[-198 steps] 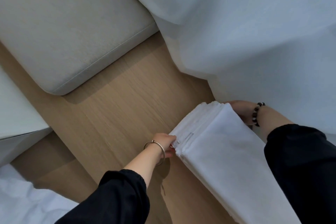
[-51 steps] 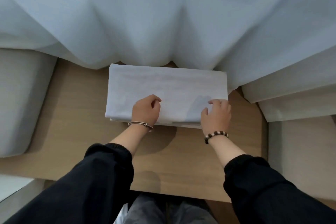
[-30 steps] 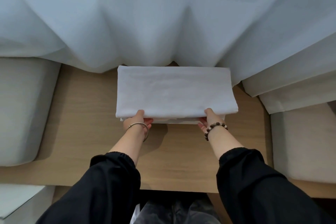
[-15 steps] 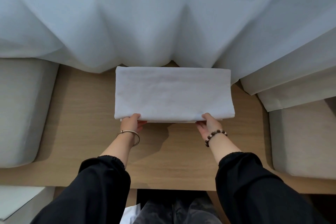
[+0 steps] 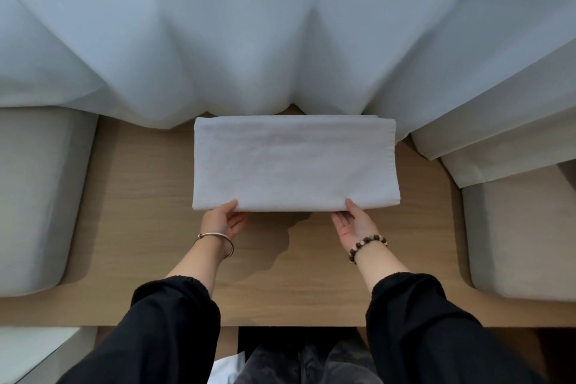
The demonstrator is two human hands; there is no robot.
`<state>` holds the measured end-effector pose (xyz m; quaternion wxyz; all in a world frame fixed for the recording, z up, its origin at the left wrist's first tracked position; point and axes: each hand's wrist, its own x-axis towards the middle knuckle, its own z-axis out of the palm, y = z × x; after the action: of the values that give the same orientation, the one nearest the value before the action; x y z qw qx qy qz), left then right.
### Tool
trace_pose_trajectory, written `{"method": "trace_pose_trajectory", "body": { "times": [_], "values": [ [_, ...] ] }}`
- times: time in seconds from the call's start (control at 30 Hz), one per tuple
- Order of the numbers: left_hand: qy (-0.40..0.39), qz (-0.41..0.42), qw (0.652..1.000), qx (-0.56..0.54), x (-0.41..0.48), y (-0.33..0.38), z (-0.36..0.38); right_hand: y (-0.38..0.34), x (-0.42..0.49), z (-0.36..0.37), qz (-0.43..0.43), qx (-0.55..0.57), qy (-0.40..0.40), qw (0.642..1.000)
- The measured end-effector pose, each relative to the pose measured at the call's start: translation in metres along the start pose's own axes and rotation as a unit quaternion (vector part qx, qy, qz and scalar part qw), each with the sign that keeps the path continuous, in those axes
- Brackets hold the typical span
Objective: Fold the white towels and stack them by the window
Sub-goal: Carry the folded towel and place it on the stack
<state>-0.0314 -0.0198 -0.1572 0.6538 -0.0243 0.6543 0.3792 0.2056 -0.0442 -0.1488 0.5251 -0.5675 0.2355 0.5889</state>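
Observation:
A folded stack of white towels (image 5: 294, 162) lies flat on the wooden bench (image 5: 149, 227), its far edge against the white curtain (image 5: 280, 40) by the window. My left hand (image 5: 223, 223) is at the stack's near left corner, palm turned up, thumb tip touching the edge, fingers relaxed. My right hand (image 5: 355, 224) mirrors it at the near right corner, palm up, thumb tip on the edge. Neither hand holds the stack; whether any fingertips lie under the edge is hidden.
Grey seat cushions flank the bench: one on the left (image 5: 37, 196), one on the right (image 5: 523, 234). The curtain's hem drapes over the right cushion (image 5: 486, 146). The bench's front edge (image 5: 280, 324) is close to my legs.
The towel stack went from being carried to lying flat by the curtain. In the last second my hands drew back from gripping its near edge and turned palm up.

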Motion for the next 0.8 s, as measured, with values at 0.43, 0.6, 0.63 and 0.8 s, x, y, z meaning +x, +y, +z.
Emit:
{"method": "trace_pose_trajectory", "body": {
  "times": [0.43, 0.6, 0.63, 0.8],
  "values": [
    [0.144, 0.107, 0.968, 0.174, -0.004, -0.017, 0.003, -0.004, -0.002, 0.012, -0.066, -0.480, 0.094, 0.870],
    [0.163, 0.341, 0.787, 0.489, -0.036, 0.001, 0.008, -0.021, -0.009, 0.038, -0.301, -0.682, 0.078, 0.661],
    [0.147, 0.379, 0.758, 0.510, -0.038, 0.006, 0.012, -0.024, -0.009, 0.046, -0.332, -0.688, 0.062, 0.643],
    [0.055, 0.523, 0.646, 0.554, -0.012, 0.051, 0.048, -0.047, -0.005, 0.096, -0.439, -0.719, -0.029, 0.538]
  ]
}}
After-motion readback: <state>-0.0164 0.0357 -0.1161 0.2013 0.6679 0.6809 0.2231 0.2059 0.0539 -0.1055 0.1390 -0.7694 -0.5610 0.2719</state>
